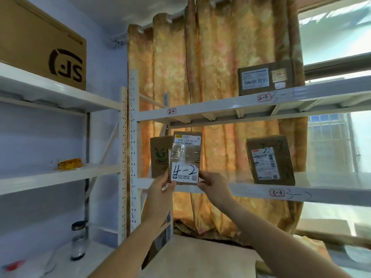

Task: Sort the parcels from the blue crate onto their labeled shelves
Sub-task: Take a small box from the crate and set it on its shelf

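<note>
I hold up a flat brown parcel (186,157) with a white label marked "4-2" in front of the white shelf unit (200,112). My left hand (160,189) pinches its lower left corner and my right hand (212,187) grips its lower right corner. Behind it, on the shelf with tag 3-3 (277,193), stands a brown box with a green logo (159,157). Further right on that shelf a box marked "3-3" (270,160) leans. On the shelf above, by tag 2-3 (264,97), sits another labeled box (265,78). Tag 2-2 (172,111) is on that upper rail. The blue crate is out of view.
A second white rack on the left carries a large cardboard box (40,43) on top, a yellow packet (70,163) on its middle shelf and a glass jar (78,240) lower down. An orange curtain (220,57) hangs behind the shelves. A window is at the right.
</note>
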